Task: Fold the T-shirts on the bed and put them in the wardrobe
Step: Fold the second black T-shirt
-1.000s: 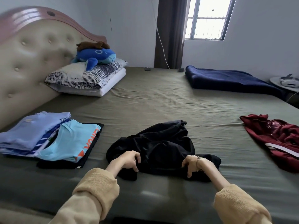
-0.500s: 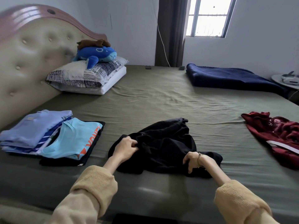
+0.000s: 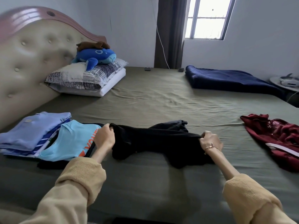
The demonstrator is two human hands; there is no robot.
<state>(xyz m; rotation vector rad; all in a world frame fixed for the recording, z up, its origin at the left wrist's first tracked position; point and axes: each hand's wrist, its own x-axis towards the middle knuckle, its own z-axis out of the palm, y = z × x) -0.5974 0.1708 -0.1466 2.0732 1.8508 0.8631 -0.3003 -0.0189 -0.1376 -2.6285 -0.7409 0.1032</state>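
A black T-shirt (image 3: 155, 139) is stretched between my hands just above the green bed sheet (image 3: 161, 101). My left hand (image 3: 105, 137) grips its left end and my right hand (image 3: 210, 139) grips its right end; the cloth sags in the middle and hangs down to the sheet. At the left lies a pile of folded shirts: a lilac one (image 3: 34, 128), a striped one under it, and a light blue one with orange lettering (image 3: 71, 139) on top of a black one. A crumpled dark red garment (image 3: 278, 138) lies at the right.
Two pillows (image 3: 87, 80) with a blue plush whale (image 3: 97, 56) lie against the padded headboard (image 3: 27, 62). A folded navy blanket (image 3: 226, 80) sits at the far right of the bed. A small round table (image 3: 284, 81) stands beyond it. A window and dark curtain are behind.
My hands have moved apart and lifted, pulling the crumpled black T-shirt out into a taut band. My left hand now sits over the edge of the folded pile.
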